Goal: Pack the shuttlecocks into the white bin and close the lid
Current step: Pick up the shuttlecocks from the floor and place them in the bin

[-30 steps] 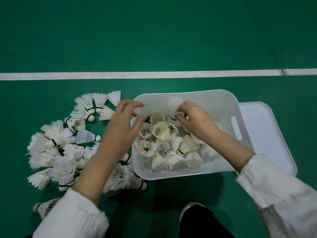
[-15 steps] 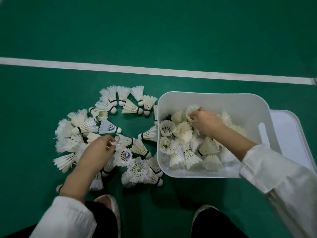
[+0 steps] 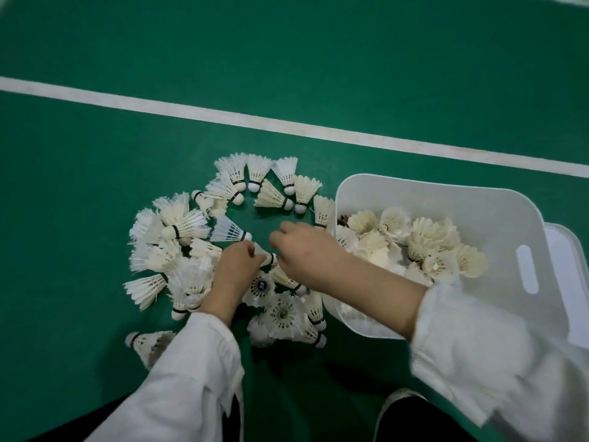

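Observation:
Several white feather shuttlecocks (image 3: 178,231) lie in a loose ring on the green floor. The white bin (image 3: 446,189) stands to their right, with more shuttlecocks (image 3: 414,240) heaped inside it. Its lid (image 3: 570,269) lies flat on the floor, partly hidden behind the bin's right side. My left hand (image 3: 237,266) pinches the feathers of one shuttlecock (image 3: 267,258) in the middle of the ring. My right hand (image 3: 302,250) is over the floor just left of the bin. Its curled fingers are at that shuttlecock's cork end, but their grip is hidden.
A white court line (image 3: 287,126) crosses the floor behind the pile. One stray shuttlecock (image 3: 146,342) lies near my left sleeve. A white shoe tip (image 3: 401,398) and dark trousers sit at the bottom edge. Bare green floor stretches left of the pile and beyond the line.
My right hand has come out of the bin and moved left to the floor pile. My left hand shifted slightly right onto a shuttlecock in the ring's middle. The view swung left.

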`<state>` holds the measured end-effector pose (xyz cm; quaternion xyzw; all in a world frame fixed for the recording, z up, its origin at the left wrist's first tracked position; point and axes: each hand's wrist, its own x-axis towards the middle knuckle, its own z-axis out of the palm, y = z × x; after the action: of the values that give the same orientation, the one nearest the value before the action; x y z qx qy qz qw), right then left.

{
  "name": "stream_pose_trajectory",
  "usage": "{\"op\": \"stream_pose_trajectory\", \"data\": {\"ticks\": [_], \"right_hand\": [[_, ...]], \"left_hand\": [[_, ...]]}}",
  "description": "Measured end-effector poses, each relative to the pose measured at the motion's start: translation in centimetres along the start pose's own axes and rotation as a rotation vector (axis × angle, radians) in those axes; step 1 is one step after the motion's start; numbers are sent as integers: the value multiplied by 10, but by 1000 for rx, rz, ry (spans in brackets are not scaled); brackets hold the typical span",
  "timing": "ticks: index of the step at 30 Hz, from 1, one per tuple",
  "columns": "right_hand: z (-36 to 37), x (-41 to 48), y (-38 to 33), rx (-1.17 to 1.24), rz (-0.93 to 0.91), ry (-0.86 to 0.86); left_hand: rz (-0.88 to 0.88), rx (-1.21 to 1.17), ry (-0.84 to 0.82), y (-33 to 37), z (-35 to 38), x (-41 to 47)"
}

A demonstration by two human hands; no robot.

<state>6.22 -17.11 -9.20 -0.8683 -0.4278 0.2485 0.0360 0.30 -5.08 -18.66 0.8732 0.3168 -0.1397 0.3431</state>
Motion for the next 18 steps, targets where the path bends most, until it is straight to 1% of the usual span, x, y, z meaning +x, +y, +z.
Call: {"op": "stream_pose_trajectory", "data": {"ticks": [3,7,11,13,15,16,18], "right_hand": [[22,27,-9,-24,84,-156],[44,44,-6,-3,234,-259],[58,56,-6,-49,223,-387],[61,59,-7,-97,206,-411],[62,61,-10,-133,185,-418],[62,61,-11,-140,174,-425],[62,61,-11,-153,156,-438]], "left_hand": [[0,-25,0,-9,-7,4],[28,-144,90,-15,-36,11],[66,-329,217,-3,-65,22],[12,-506,208,-3,-66,34],[-98,-737,146,-6,-60,46],[-156,-795,120,-9,-54,50],[-236,-750,75,-13,-42,56]]}}
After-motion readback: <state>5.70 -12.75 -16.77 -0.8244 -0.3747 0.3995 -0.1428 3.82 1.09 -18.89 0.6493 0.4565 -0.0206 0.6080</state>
